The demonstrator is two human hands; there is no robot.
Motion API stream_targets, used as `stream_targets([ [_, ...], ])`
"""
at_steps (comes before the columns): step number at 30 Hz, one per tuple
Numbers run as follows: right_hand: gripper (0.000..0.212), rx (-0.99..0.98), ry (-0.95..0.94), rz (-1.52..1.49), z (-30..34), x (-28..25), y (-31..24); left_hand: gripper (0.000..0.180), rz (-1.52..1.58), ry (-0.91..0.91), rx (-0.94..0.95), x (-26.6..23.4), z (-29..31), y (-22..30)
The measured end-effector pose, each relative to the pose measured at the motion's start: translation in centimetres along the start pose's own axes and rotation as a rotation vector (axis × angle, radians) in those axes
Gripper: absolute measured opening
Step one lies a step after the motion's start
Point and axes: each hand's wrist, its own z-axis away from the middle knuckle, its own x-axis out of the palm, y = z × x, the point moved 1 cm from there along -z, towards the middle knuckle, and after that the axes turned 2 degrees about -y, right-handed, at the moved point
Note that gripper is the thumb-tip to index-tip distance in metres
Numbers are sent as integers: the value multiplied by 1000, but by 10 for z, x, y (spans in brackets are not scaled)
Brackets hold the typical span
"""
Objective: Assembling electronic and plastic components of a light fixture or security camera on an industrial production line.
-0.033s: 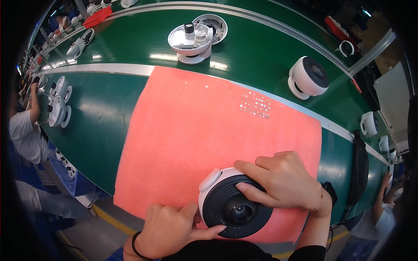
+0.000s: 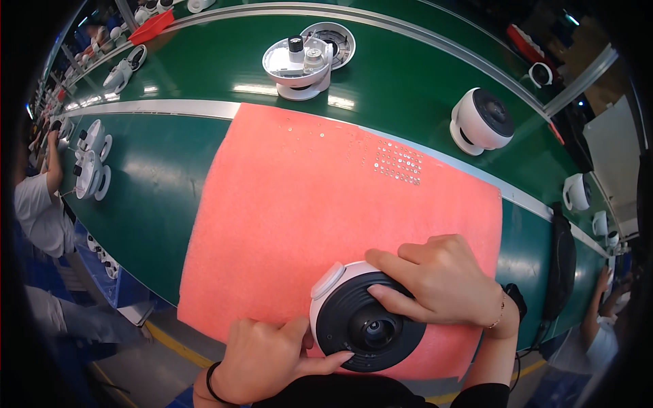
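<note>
A white security camera (image 2: 340, 319) with a black ringed front and a central lens rests on the pink foam mat (image 2: 265, 224), lens facing up. My left hand (image 2: 262, 357) grips its lower left side, with the thumb lying on the black face. From the right, my right hand (image 2: 439, 285) clasps the upper right rim, fingers curled over the white shell and thumb on the black front. The undersides of the fingers are hidden by the shell. Small screws (image 2: 399, 163) stand in rows at the far side of the mat, with several scattered to their left.
Beyond the mat, a green conveyor (image 2: 408, 75) carries an opened camera (image 2: 299, 64) and a closed white camera (image 2: 481, 121). More part-built cameras (image 2: 92, 160) stand at the left. A black pouch (image 2: 560, 265) hangs over the right side. Co-workers sit at the far left and right.
</note>
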Motion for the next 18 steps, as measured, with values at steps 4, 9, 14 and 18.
stream_targets([
  [4,39,-65,200,37,-11,4,-3,43,43,28,8,-5,0,-8],
  [9,48,-536,376,-10,-1,4,-19,51,99,98,35,-4,3,-18],
  [14,31,-578,146,-247,-12,-1,-24,51,96,74,13,-10,5,-26],
  [18,38,-644,-95,-195,-12,-16,-37,52,75,61,20,-13,5,-28],
])
